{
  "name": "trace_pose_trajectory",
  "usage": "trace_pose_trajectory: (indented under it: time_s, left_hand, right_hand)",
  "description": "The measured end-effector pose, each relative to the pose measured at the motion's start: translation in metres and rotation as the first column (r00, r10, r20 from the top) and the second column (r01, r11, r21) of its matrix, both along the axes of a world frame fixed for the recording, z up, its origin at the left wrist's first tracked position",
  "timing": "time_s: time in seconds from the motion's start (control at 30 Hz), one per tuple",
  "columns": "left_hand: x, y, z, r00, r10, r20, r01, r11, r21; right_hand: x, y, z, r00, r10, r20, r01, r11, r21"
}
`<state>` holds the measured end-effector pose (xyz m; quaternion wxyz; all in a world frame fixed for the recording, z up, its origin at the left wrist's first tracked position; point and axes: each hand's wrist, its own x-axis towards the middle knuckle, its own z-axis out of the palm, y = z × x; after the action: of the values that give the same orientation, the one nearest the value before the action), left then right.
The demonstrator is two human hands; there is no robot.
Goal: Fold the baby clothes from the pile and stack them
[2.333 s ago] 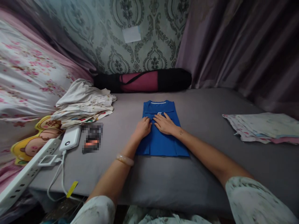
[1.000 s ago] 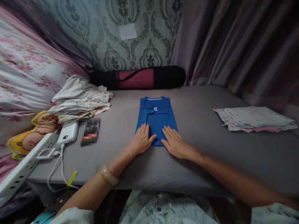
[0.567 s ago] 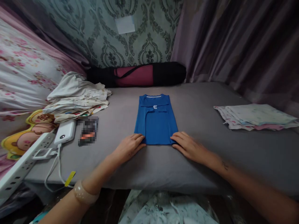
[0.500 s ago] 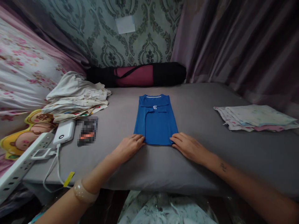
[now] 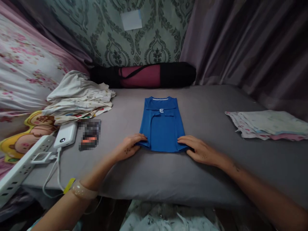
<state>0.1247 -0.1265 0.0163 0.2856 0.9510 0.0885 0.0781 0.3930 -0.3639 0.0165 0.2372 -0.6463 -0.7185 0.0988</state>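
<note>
On the blue shirt [image 5: 163,133], mid-frame, I read a white E-like mark [image 5: 161,110]; the brown characters [image 5: 43,119] on the yellow cushion [image 5: 24,141], far left, I cannot make out.

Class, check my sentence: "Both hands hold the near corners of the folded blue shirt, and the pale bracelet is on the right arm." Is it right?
Not quite: the head view shows the pale bracelet on the left arm. The left hand and right hand do hold the near corners of the folded blue shirt.
</note>
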Motion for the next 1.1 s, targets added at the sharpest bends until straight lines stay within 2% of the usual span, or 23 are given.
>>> trace_pose_trajectory:
  time_s: [0.1,0.17,0.3,0.37,0.43,0.53,0.63,0.73,0.9,1.1]
  left_hand:
    - [0.005,0.004,0.001,0.995,0.097,0.036,-0.093,0.991,-0.101]
    - [0.011,0.006,0.000,0.981,0.196,0.020,-0.188,0.964,-0.188]
    - [0.027,0.011,-0.007,0.933,0.360,-0.025,-0.338,0.848,-0.408]
    - [0.037,0.014,-0.011,0.904,0.425,-0.037,-0.397,0.805,-0.442]
    - [0.045,0.015,-0.014,0.867,0.495,-0.051,-0.476,0.794,-0.378]
    - [0.052,0.014,-0.013,0.823,0.566,-0.055,-0.565,0.804,-0.183]
    - [0.055,0.011,-0.012,0.808,0.587,-0.049,-0.588,0.809,-0.010]
    - [0.055,0.007,-0.013,0.801,0.597,-0.038,-0.592,0.800,0.097]
    - [0.052,0.004,-0.016,0.795,0.607,0.004,-0.602,0.787,0.138]
    - [0.050,0.009,-0.020,0.803,0.594,0.044,-0.595,0.800,0.071]
  right_hand:
    - [0.002,0.005,-0.002,0.997,-0.029,-0.074,0.028,1.000,-0.011]
    - [0.004,0.009,0.000,0.982,-0.101,-0.161,0.097,0.995,-0.031]
    - [0.008,0.023,0.001,0.907,-0.323,-0.271,0.312,0.946,-0.082]
    - [0.010,0.030,-0.002,0.871,-0.419,-0.254,0.411,0.907,-0.089]
    - [0.011,0.037,-0.006,0.846,-0.491,-0.209,0.486,0.870,-0.081]
    - [0.011,0.043,-0.011,0.839,-0.538,-0.076,0.533,0.842,-0.077]
    - [0.012,0.044,-0.013,0.835,-0.549,0.041,0.550,0.830,-0.097]
    - [0.012,0.043,-0.014,0.827,-0.558,0.071,0.562,0.819,-0.119]
    - [0.012,0.042,-0.014,0.828,-0.545,0.136,0.559,0.821,-0.113]
    - [0.017,0.041,-0.016,0.863,-0.490,0.120,0.501,0.860,-0.092]
